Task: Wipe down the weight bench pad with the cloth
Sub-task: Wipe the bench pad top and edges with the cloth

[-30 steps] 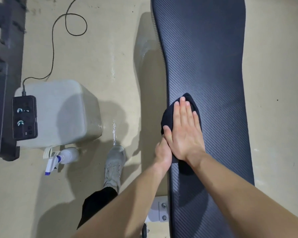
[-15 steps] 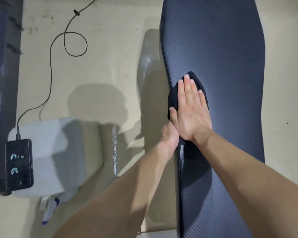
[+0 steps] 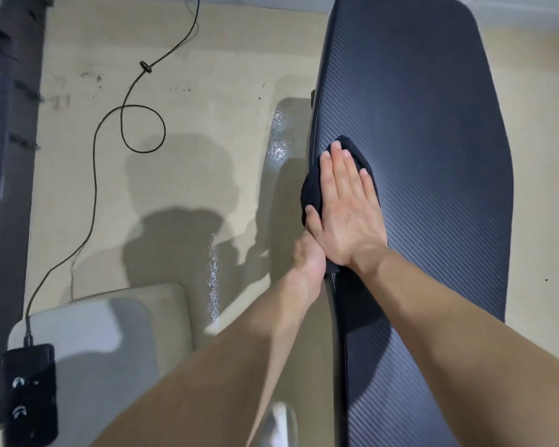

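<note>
The dark, ribbed weight bench pad (image 3: 426, 130) runs from the top to the bottom right of the head view. A dark cloth (image 3: 312, 188) lies on its left edge, about mid-length. My right hand (image 3: 346, 208) presses flat on the cloth with fingers straight and together. My left hand (image 3: 307, 256) sits at the pad's left rim just below the right thumb; its fingers are hidden under the right hand and the cloth, so its grip is unclear.
A pale box-shaped seat (image 3: 104, 343) stands at the lower left with a black power strip (image 3: 29, 391) on it. A black cable (image 3: 110, 150) loops across the beige floor. A dark metal rack (image 3: 4, 124) lines the left edge. Wet spots (image 3: 213, 279) glisten on the floor.
Both hands and the cloth have slid further up the pad's left edge, and my view has followed them forward. The spray bottle and shoe seen earlier have dropped out of frame.
</note>
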